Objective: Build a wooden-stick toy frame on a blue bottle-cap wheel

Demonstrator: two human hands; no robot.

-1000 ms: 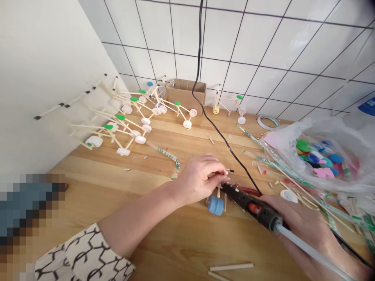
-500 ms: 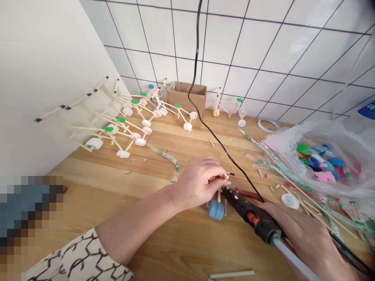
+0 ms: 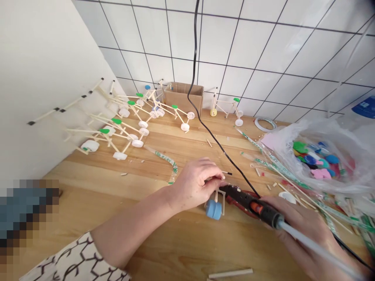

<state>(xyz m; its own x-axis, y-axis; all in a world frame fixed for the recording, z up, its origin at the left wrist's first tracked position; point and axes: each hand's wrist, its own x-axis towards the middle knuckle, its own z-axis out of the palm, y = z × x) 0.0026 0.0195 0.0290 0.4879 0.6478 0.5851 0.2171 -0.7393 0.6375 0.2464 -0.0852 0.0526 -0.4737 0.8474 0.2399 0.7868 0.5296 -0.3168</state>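
Observation:
My left hand (image 3: 195, 183) pinches a small model frame of thin wooden sticks (image 3: 224, 203) between thumb and fingers. Its grip hides most of the frame. Two blue bottle caps (image 3: 213, 209) hang side by side below my fingers as the model's wheels. My right hand (image 3: 307, 230) is wrapped round a black hot glue gun (image 3: 243, 199), its nozzle right beside the left fingertips. Whether the nozzle touches the sticks I cannot tell. A whitish glue stick (image 3: 304, 236) protrudes from the gun's rear.
Several stick bicycles (image 3: 117, 121) with green seats stand at the left. At the back is a cardboard box (image 3: 187, 97). A black cable (image 3: 216, 136) crosses the table. A plastic bag (image 3: 348, 144) of colourful pieces, a tape roll (image 3: 265, 124) and loose sticks (image 3: 231, 273) lie about.
The glue gun has tilted a little flatter, its rear end rising with my right hand. My left hand keeps its pinch on the model. The whole view has shifted slightly.

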